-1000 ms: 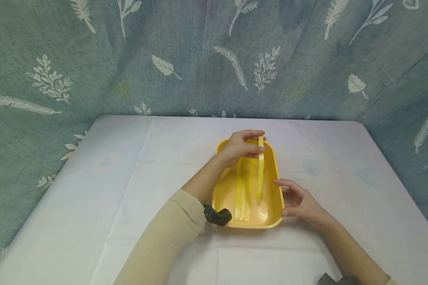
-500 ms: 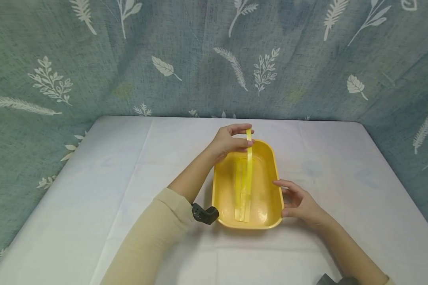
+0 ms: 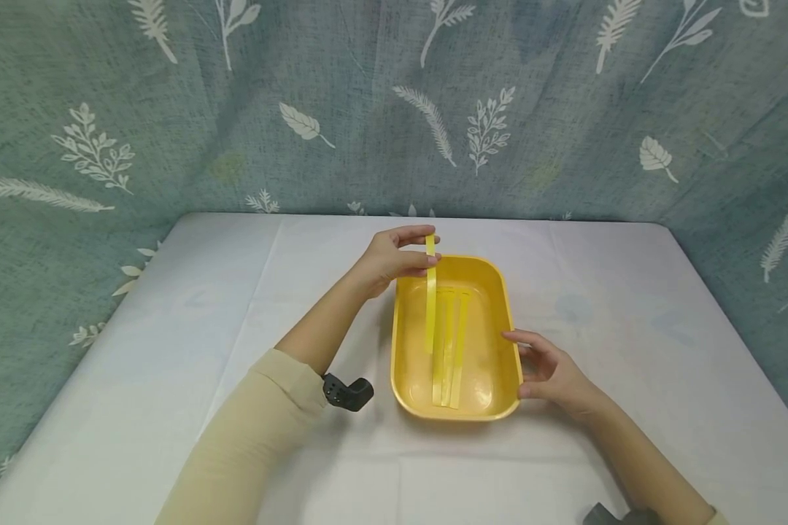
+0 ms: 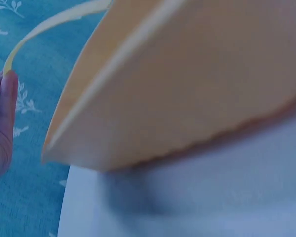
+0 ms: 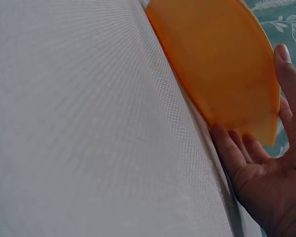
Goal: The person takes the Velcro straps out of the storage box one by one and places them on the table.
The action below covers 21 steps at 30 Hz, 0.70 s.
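My left hand [image 3: 397, 255] pinches the upper end of a narrow yellow strip [image 3: 430, 313] between thumb and fingers. It hangs down over the left part of a yellow plastic tray [image 3: 492, 306]. In the left wrist view, the hand [image 4: 1, 123] shows at the left edge and the strip [image 4: 49, 22] bends toward the tray [image 4: 187, 89]. Several similar strips [image 3: 448, 350] lie lengthwise on the tray floor. My right hand [image 3: 554, 372] rests against the tray's right side, fingers spread. The right wrist view shows its fingertips [image 5: 219, 131] touching the tray's outer wall [image 5: 217, 64].
The tray stands on a table [image 3: 289, 306] with a white cloth. A green-blue curtain [image 3: 368, 109] with white leaf prints hangs behind the table and at its sides. A dark wrist camera [image 3: 348, 394] sits on the left wrist, near the tray's left edge.
My left hand has moved left with the strip, from above the right side of the tray to above its left side. The right hand and the tray have hardly moved.
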Tool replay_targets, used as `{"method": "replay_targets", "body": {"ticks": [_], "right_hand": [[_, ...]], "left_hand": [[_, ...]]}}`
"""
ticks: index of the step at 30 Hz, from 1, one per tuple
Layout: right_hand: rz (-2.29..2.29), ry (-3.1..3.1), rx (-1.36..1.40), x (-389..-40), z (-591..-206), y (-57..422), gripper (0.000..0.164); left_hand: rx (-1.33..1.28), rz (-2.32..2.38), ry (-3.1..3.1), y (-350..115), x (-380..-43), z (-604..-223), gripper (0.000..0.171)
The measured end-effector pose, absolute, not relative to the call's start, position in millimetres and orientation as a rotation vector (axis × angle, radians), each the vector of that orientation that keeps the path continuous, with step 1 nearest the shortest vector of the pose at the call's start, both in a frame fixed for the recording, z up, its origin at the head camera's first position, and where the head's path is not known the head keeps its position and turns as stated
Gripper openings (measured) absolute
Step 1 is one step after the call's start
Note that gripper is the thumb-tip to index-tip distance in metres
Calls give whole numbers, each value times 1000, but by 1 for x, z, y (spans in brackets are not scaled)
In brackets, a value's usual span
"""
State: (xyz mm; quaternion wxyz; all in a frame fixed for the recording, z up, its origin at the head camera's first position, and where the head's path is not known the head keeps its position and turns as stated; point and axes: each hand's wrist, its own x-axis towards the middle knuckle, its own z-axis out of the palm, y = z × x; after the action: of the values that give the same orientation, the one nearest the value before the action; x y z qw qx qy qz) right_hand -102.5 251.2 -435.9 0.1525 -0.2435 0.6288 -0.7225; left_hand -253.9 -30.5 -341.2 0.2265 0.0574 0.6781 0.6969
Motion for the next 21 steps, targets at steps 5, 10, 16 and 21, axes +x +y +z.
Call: {"method": "replay_targets", "body": {"ticks": [5,10,16,21], "right_hand": [[-2070,1813,-691,-103,-435,251,67],[-2071,1813,-675,-102,-435,250,67],[-2071,1818,-647,-101,-435,250,65],[-2078,1817,-642,-102,-435,250,65]], "left_hand": [[164,1928,1882,-46,-252,-342,58],[174,1947,1903,-64,-249,-342,59],[208,1963,1919,-81,-240,-343,60],[234,1904,1948,-94,-233,-347,60]]}}
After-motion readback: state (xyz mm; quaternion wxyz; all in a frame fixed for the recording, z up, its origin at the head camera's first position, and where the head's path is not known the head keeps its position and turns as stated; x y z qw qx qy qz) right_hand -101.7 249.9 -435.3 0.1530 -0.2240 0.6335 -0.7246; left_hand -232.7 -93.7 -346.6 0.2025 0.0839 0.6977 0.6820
